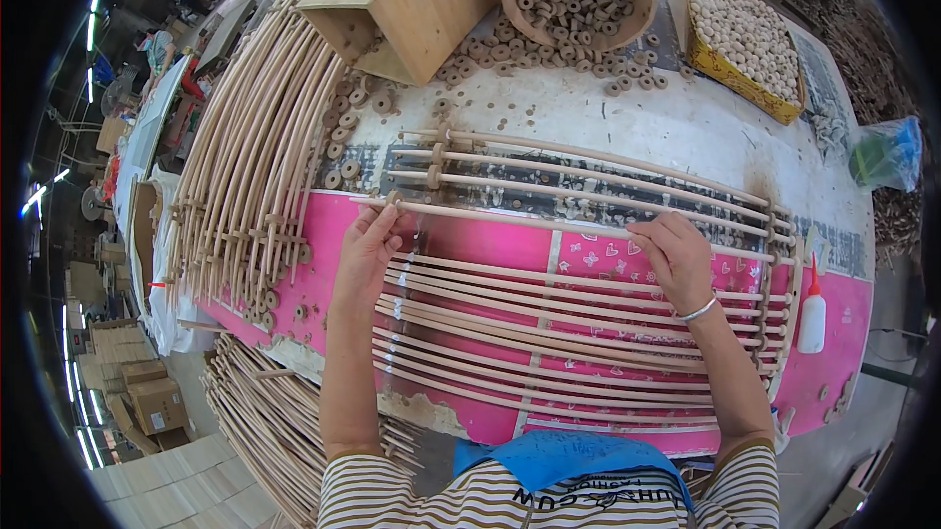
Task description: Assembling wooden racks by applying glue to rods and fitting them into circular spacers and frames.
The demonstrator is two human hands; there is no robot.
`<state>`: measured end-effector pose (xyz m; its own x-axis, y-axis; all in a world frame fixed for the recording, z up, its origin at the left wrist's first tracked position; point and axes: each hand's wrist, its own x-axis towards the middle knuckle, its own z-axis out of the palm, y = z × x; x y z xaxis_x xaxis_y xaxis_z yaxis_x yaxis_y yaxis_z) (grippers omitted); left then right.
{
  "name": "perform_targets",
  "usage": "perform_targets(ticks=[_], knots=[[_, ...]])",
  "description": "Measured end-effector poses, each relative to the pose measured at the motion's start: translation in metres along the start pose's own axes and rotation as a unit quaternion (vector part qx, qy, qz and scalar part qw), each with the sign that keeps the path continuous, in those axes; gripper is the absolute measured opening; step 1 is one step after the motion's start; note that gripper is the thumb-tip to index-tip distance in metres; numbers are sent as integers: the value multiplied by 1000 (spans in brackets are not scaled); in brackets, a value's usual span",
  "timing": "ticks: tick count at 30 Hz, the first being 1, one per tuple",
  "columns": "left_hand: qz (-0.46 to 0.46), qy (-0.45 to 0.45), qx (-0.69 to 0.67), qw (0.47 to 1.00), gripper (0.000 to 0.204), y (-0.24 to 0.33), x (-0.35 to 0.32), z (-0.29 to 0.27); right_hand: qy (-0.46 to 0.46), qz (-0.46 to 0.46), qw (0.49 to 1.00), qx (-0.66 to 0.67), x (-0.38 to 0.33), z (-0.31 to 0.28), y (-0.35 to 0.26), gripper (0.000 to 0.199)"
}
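Note:
A thin wooden dowel (510, 215) lies across the middle of the table. My left hand (371, 240) pinches it close to its left end, beside a small brown wooden ring (393, 198) that sits around it. Farther right, my right hand (676, 252) has its fingers closed on the same dowel. Just beyond lie several dowels (588, 174) with rings near their ends. Nearer to me, a row of parallel dowels (549, 318) rests on the pink cover, with rings toward the right ends. A white glue bottle (813, 321) with a red tip is at the right.
At the back are an open plywood box (431, 14), a tipped tub (510, 0) spilling wooden rings (578, 0), and a yellow carton (730, 78) of pale wooden balls. Ringed dowels (245, 137) are piled at left. A plastic bag (885, 153) lies at the right edge.

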<state>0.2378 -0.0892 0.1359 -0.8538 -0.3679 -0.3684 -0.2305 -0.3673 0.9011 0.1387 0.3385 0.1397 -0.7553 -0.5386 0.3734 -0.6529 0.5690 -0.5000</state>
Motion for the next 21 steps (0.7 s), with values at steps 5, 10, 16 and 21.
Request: perform_targets(ticks=[5,10,16,21], knots=[[-2,14,51,999,22,-3,3,-3,19,63,995,72,0,11,3,17],[-6,16,37,999,20,-8,15,-18,48,56,997,25,-1,20,12,11],[-14,-1,56,998,22,-10,23,-3,13,86,995,57,-2,11,19,15],[1,4,162,987,21,3,12,-5,17,73,994,77,1,26,29,17]])
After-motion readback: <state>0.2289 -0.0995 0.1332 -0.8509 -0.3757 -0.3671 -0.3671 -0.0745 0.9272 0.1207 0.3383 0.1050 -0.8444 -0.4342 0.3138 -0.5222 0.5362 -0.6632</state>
